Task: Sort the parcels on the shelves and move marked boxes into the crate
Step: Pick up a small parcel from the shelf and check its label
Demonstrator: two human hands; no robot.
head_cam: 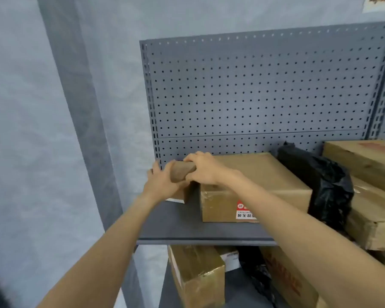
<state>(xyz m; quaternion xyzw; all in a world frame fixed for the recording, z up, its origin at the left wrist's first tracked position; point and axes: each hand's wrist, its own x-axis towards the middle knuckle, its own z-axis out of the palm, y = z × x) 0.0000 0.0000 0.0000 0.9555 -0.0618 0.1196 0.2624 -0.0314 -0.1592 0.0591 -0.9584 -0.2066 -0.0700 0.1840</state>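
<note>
A small brown cardboard box (182, 174) stands at the left end of the grey shelf (176, 227), against the pegboard back. My left hand (162, 183) holds its left side and front, and my right hand (203, 168) grips its top right edge. Right beside it sits a larger cardboard box (262, 174) with a red and white label (244, 211) on its front. My right forearm crosses over that box. The small box's lower part is hidden behind my hands.
A black plastic bag parcel (320, 183) lies right of the large box. More cardboard boxes (369, 196) are stacked at the far right. The lower shelf holds a taped box (198, 276), another black bag and a red-printed box (284, 283). A grey pillar (80, 107) stands left.
</note>
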